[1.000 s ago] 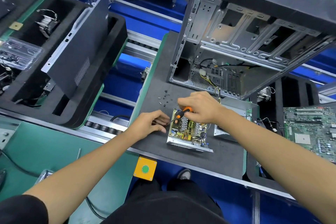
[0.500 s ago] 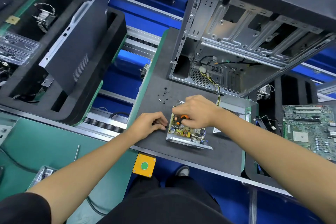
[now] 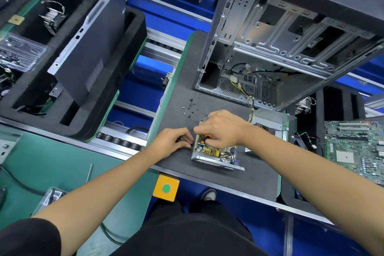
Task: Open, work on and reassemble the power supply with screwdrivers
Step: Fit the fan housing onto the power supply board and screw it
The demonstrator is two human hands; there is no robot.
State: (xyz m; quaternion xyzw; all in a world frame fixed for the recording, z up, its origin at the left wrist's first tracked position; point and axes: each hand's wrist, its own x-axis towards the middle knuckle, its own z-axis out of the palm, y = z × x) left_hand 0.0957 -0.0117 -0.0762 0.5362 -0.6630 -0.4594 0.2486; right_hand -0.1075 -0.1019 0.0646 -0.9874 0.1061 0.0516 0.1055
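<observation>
screwdriver (image 3: 206, 136) tip: hidden by right hand (image 3: 221, 129) | motherboard (image 3: 357, 149): cut off, rt edge

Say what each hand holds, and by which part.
Right hand grips the screwdriver by its orange handle. Left hand: fingers curled beside the power supply; contents cannot be told.

**What I've got on today**

Nothing fancy, guys. I'm in a plain black short-sleeved tee, and you can catch the left sleeve (image 3: 27, 237) down in the corner, ending above the elbow. Both forearms are bare from there all the way down, no watch, no wrist strap, no bracelet. My left hand (image 3: 171, 141) and right hand (image 3: 223, 129) are ungloved too, no rings on the fingers (image 3: 185, 138) that I can make out. Below that it's black trousers (image 3: 187, 230), loose and plain, and one shoe (image 3: 208, 194) poking out with a grey-white toe.
</observation>
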